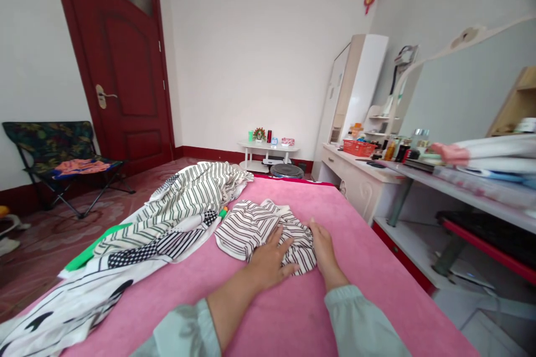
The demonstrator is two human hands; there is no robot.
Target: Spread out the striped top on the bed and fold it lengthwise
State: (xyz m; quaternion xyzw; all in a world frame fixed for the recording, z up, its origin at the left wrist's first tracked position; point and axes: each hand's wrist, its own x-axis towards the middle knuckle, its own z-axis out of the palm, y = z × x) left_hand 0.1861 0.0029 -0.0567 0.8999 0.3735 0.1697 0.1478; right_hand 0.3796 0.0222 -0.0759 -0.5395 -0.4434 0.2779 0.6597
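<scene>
A small black-and-white striped garment point(255, 223) lies crumpled on the pink bed cover point(352, 234). My left hand point(270, 259) rests flat on its near edge, fingers spread and open. At the garment's right edge lies my right hand point(323, 248), fingers stretched forward and touching the fabric. Both arms wear pale green sleeves.
A striped and patterned blanket point(167, 217) is heaped on the bed's left side. A folding chair point(58, 156) stands by the red door point(121, 61). A white dresser point(355, 170) with bottles and a red basket runs along the right. A small white table point(268, 150) stands at the far wall.
</scene>
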